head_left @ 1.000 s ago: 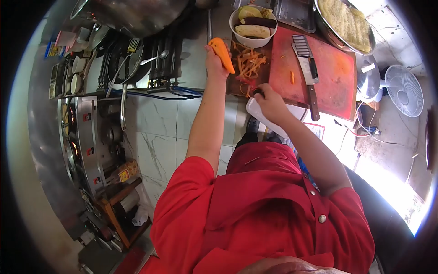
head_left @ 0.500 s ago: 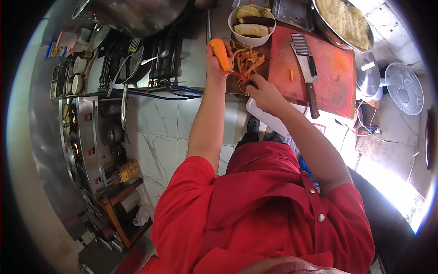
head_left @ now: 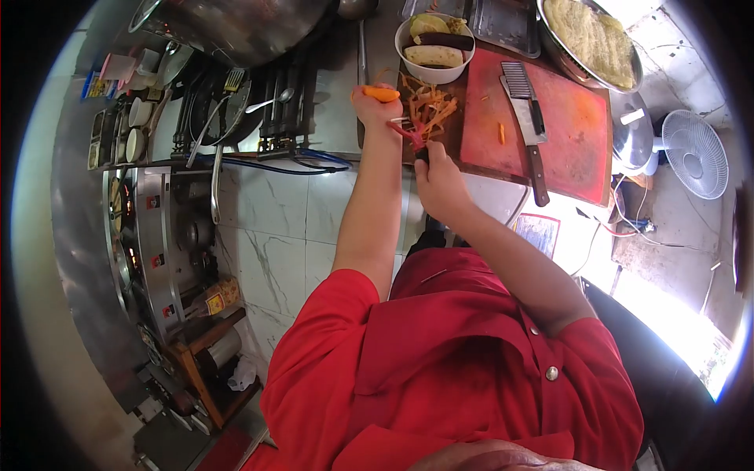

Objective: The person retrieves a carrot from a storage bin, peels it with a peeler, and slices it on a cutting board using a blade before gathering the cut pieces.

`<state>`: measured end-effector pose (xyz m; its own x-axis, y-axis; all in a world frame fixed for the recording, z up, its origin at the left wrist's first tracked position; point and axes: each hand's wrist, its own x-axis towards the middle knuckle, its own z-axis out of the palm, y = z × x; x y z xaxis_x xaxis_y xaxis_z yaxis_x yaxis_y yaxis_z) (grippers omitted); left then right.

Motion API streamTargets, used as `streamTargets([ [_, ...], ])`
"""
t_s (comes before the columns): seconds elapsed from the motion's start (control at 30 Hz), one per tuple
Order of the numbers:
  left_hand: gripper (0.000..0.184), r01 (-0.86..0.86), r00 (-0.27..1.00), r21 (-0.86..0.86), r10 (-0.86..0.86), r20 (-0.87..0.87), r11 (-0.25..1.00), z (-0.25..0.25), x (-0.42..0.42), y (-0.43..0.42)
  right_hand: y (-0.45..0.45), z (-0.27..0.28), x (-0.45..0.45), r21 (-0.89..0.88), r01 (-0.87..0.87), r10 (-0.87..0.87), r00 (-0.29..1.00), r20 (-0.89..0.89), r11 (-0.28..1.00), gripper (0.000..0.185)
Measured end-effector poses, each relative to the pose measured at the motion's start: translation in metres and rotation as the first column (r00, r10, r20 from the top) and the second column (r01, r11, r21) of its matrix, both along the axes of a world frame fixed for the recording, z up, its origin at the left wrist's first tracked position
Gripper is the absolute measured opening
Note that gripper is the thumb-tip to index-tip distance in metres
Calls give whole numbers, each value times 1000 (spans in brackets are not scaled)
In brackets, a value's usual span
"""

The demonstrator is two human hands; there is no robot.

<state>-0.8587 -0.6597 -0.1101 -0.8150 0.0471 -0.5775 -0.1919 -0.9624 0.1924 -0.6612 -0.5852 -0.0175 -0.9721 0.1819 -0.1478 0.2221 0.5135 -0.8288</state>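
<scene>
My left hand (head_left: 375, 111) is wrapped round an orange carrot (head_left: 381, 94), whose end shows beyond the fingers. In my right hand (head_left: 440, 177) is a red peeler (head_left: 412, 135) with a dark handle, its head close to the left wrist and apart from the carrot. Beside both hands, a loose pile of carrot peelings (head_left: 432, 102) lies on the counter. Behind the pile stands a white bowl (head_left: 436, 74) with an eggplant and other cut vegetables in it.
On the red cutting board (head_left: 577, 149) to the right lie a cleaver (head_left: 525, 118), a crinkle cutter (head_left: 518, 78) and a small carrot piece (head_left: 501, 133). A metal basin (head_left: 585, 74) stands behind it. A big steel pot (head_left: 236, 27) and stove are at the left.
The carrot has turned in my left hand from upright to lying more sideways. My right hand has moved slightly down and left, turning the peeler.
</scene>
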Motion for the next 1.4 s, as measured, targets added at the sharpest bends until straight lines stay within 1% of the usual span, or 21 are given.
streamTargets([
  [0.07,28,-1,1000,-13,1,17,1000,-1,-4,1,-1,3,0,-48,120,-121,992,-25,992,30],
  [0.23,27,19,999,-38,-18,37,999,-1,4,1,6,8,-22,-49,119,-121,992,-34,992,30],
  [0.3,27,340,932,-148,-353,-75,929,-14,5,-25,3,-3,-12,-61,63,-60,997,44,996,32],
  [0.37,26,-125,991,-178,132,28,976,-18,-12,-11,10,-13,-13,-84,124,-121,992,46,989,33],
  [0.47,24,38,993,-213,-61,-102,976,-11,-8,-31,34,-45,-37,-114,258,-243,962,127,960,35],
  [0.53,25,143,962,-183,-180,-205,973,-3,6,-39,51,-71,-51,-144,171,-170,985,14,975,36],
  [0.57,25,127,952,-264,-192,-240,956,-4,12,-41,59,-72,-49,-139,191,-191,981,14,972,36],
  [0.63,26,126,936,-342,-226,-271,931,-7,25,-49,75,-72,-44,81,170,-159,979,-127,982,35],
  [0.7,19,67,905,-369,-213,-369,927,-10,45,-61,108,-71,-28,170,256,-232,961,-152,951,35],
  [0.77,20,106,928,-388,-232,-292,915,7,68,-66,136,-73,-12,254,329,-292,940,-175,909,34],
  [0.83,22,140,943,-402,-246,-226,905,15,84,-63,157,-73,-6,518,451,-431,887,-167,727,35],
  [0.87,24,164,936,-431,-278,-214,887,14,90,-58,165,-73,-6,518,459,-436,883,-174,722,35],
  [0.93,26,195,929,-469,-316,-195,862,16,105,-51,170,-76,-1,608,415,-582,807,97,677,38],
  [1.0,29,391,897,-310,-434,-84,867,23,118,-36,174,-75,9,598,386,-563,816,134,703,39],
  [1.03,29,392,895,-310,-437,-89,866,16,119,-30,176,-73,11,587,352,-536,827,169,729,41],
  [1.1,31,559,809,-222,-584,-67,799,-6,128,-27,177,-65,13,573,358,-527,835,156,737,45],
  [1.17,32,562,785,-313,-613,-88,765,5,141,-5,189,-61,3,563,368,-520,844,131,739,49],
  [1.23,34,580,739,-449,-671,-62,680,24,154,14,203,-64,-16,627,439,-406,890,-207,643,51],
  [1.27,34,583,738,-448,-672,-58,678,30,159,21,212,-69,-26,627,438,-408,890,-203,644,51],
  [1.33,34,602,752,-458,-657,50,654,37,162,34,233,-77,-53,553,351,-487,865,117,756,43],
  [1.4,32,625,727,-467,-684,58,625,27,158,32,247,-92,-60,575,345,-455,889,55,742,36],
])
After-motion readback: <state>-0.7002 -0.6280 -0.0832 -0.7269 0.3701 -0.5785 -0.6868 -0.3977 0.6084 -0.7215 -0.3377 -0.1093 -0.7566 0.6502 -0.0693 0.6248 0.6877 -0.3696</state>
